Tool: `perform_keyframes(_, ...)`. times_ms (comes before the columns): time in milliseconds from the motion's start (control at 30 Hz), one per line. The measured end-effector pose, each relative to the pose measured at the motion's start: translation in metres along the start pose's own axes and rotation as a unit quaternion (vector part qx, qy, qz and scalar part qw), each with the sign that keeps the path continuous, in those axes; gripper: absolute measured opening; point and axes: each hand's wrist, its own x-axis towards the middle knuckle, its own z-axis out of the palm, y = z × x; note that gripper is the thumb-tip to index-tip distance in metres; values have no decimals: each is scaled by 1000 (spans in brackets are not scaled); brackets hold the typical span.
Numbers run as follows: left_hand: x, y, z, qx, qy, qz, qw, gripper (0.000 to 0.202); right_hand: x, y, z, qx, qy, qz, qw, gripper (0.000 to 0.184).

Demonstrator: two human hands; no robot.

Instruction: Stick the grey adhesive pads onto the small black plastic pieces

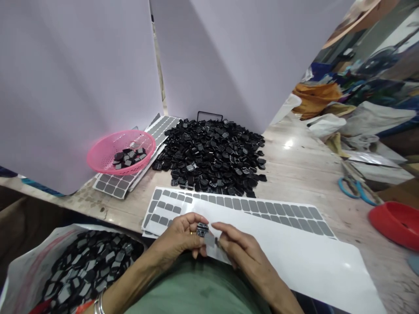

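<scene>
My left hand (178, 237) pinches a small black plastic piece (202, 228) close to my chest. My right hand (237, 246) pinches a small grey sticker (210, 239) just below that piece; the two touch or nearly touch. Both hands hover over the near edge of a white sticker sheet (294, 253) that carries rows of grey stickers (262, 208). Beyond the sheet lies a big heap of black pieces (212, 157).
A pink basket (108, 150) with a few pieces rests on more sticker sheets (114, 185) at the left. A bag of finished pieces (81, 270) sits by my left arm. Blue-handled scissors (355, 187) and a red bowl (396, 222) lie at the right. Lilac boards stand behind.
</scene>
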Motion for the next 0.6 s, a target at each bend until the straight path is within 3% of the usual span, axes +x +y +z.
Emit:
perform_keyframes(67, 1, 0, 0, 4, -6, -3, 1000, 39, 1, 5, 0, -66, 75, -37, 994, 36)
perform_keyframes(133, 3, -1, 0, 3, -12, -10, 1000, 38, 2, 8, 1, -125, 101, -87, 983, 34)
perform_keyframes(333, 5, -3, 0, -5, -14, -14, 1000, 38, 6, 11, 5, -214, 86, -185, 955, 26)
perform_keyframes(600, 6, 0, -1, -12, -20, -26, 999, 38, 6, 6, 5, -254, 59, -192, 946, 25)
